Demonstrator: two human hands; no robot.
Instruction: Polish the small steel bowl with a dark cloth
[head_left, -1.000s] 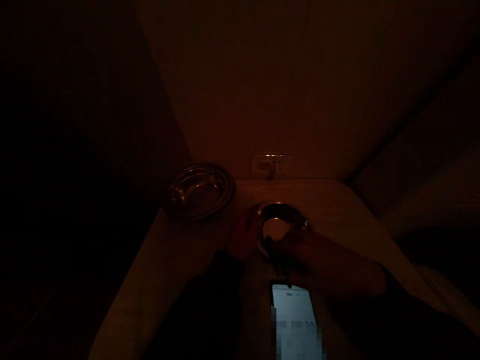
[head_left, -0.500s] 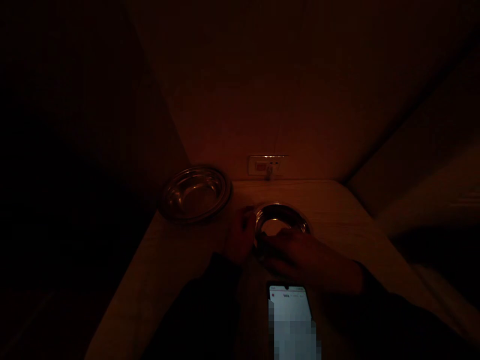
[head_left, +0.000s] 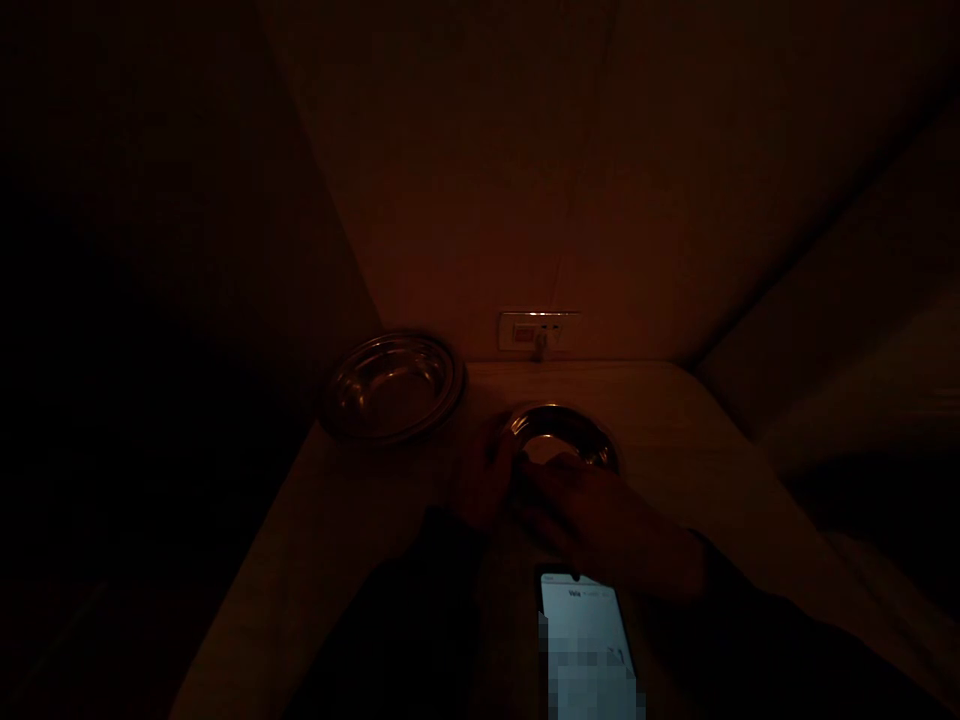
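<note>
The scene is very dark. A small steel bowl (head_left: 559, 432) sits on a pale counter (head_left: 675, 430) in front of me. My left hand (head_left: 480, 485) rests against the bowl's left rim, fingers curled on it. My right hand (head_left: 600, 520) reaches over the bowl's near edge, fingers bent down toward its inside; whether they hold anything is hidden in the dark. Close to me, below my right hand, a lit phone (head_left: 589, 640) lies face up.
A second, wider steel bowl (head_left: 394, 385) sits at the counter's back left corner. A wall socket (head_left: 536, 330) with a plug is on the wall behind. The counter drops off into darkness on the left.
My right hand has slid forward and left, further over the small bowl. My left hand has stayed at the rim. The bowl looks tipped slightly.
</note>
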